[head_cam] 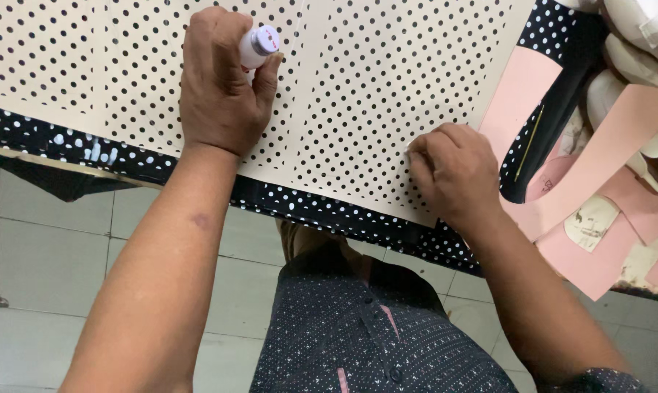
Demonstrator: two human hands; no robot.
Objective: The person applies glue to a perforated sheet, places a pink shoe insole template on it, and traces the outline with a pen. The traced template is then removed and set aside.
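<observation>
Dark buttoned shirt with small pale specks

Worktable covered edge to edge in black fabric with white dots, front edge overhanging a grey tiled floor. Directly on top, a large cream perforated sheet spread flat over most of the surface. At the right end, pink card pattern pieces overlapping one another, with white shoe-shaped forms just beyond them.
</observation>
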